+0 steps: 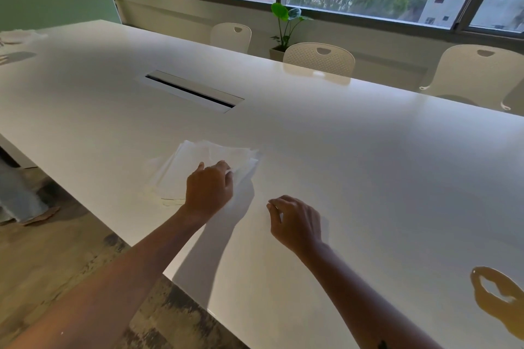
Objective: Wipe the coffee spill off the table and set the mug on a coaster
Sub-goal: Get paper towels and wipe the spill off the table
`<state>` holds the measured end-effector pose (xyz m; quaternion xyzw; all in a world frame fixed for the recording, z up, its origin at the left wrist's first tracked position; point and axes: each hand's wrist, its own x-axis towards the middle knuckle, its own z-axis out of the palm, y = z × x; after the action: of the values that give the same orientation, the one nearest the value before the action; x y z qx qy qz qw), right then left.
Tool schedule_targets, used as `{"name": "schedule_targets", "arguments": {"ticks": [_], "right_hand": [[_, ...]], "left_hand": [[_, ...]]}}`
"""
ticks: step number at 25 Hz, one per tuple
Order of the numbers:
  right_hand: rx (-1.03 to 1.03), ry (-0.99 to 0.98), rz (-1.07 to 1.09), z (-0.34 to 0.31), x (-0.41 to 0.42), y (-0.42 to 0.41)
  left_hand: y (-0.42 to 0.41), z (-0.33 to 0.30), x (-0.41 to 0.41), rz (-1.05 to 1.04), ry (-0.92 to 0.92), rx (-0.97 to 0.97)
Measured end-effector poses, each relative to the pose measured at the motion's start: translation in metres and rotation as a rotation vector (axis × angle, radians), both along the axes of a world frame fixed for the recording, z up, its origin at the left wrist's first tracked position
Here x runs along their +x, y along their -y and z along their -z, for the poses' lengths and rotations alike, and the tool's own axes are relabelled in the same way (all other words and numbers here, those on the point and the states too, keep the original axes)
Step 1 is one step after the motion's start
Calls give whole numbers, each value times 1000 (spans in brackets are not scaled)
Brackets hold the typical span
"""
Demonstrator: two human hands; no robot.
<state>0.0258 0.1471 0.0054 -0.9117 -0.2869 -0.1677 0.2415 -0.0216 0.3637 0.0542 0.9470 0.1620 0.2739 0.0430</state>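
A stack of white paper napkins (pixel 198 161) lies on the long white table (pixel 368 150) near its left edge. My left hand (pixel 209 188) rests on the near right corner of the stack, fingers pinching the top sheets. My right hand (pixel 295 224) hovers just over the table to the right of the stack, fingers loosely curled and holding nothing. A brown coffee spill (pixel 502 300) spreads on the table at the far right, near the frame's edge. A faint yellowish stain (pixel 167 200) shows by the stack's near left corner. No mug or coaster is in view.
A cable slot (pixel 192 91) is set into the table's middle. White chairs (pixel 319 59) line the far side below the windows, with a potted plant (pixel 283 28) between two of them. Another person's leg (pixel 19 198) stands at the left.
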Motion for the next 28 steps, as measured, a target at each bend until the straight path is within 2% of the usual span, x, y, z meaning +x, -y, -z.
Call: {"name": "schedule_targets", "arguments": {"ticks": [12,16,18,20,23,26,28], "right_hand": [[-33,-134,-58,-6,0,5],[64,-327,-18,-13,-4,9],[204,-485,-3,-18,-7,11],[426,-691,-10,-24,-10,16],[935,-1167,-47,-41,-14,28],[1412,-1571,-190,-59,-18,51],[1590,-1700,-336,-69,-22,75]], "left_hand": [[-42,-78,8,-38,235,33],[-25,-123,7,30,345,34],[-6,-143,9,54,396,-64],[18,-162,14,85,437,-233],[60,-184,20,168,467,-549],[110,-195,25,245,477,-937],[140,-197,29,259,441,-1082]]}}
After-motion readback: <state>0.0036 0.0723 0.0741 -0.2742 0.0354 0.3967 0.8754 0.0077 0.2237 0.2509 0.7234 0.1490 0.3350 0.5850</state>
